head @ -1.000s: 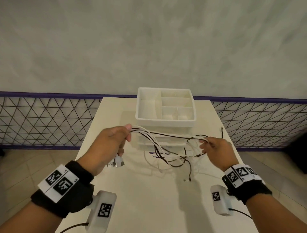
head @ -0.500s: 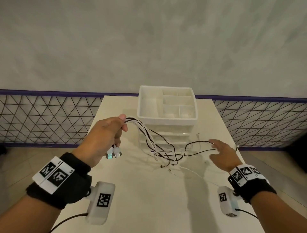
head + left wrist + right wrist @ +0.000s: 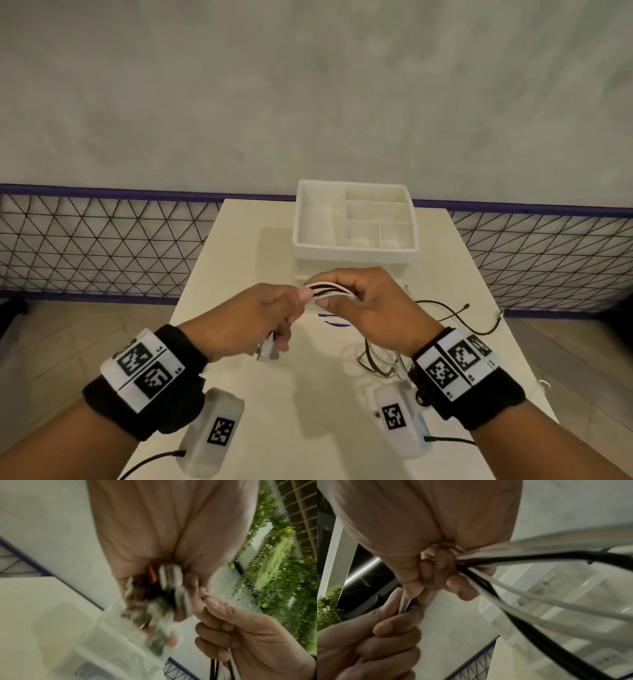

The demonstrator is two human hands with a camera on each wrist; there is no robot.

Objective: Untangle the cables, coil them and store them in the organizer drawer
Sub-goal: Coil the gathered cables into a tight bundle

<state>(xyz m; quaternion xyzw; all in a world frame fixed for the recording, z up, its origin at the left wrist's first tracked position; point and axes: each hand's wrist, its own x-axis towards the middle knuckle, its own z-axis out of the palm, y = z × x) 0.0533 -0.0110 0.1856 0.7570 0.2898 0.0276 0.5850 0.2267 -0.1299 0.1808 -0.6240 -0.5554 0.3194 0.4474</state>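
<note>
White and black cables [image 3: 327,291] run in one bundle between two hands held close together above the middle of the surface [image 3: 308,428]: the left hand [image 3: 246,320] has its fingers curled round one end, with plugs [image 3: 269,349] hanging under its palm. The right hand [image 3: 373,308] grips the same bundle just beside it, and loose strands [image 3: 455,317] trail toward the right edge. Behind both hands, at the far edge, stands the white organizer [image 3: 354,251], its drawer fronts mostly hidden.

The wristbands [image 3: 143,370] carried black-and-white square code markers and tiny characters beside them, too small to read. No other text was legible.
</note>
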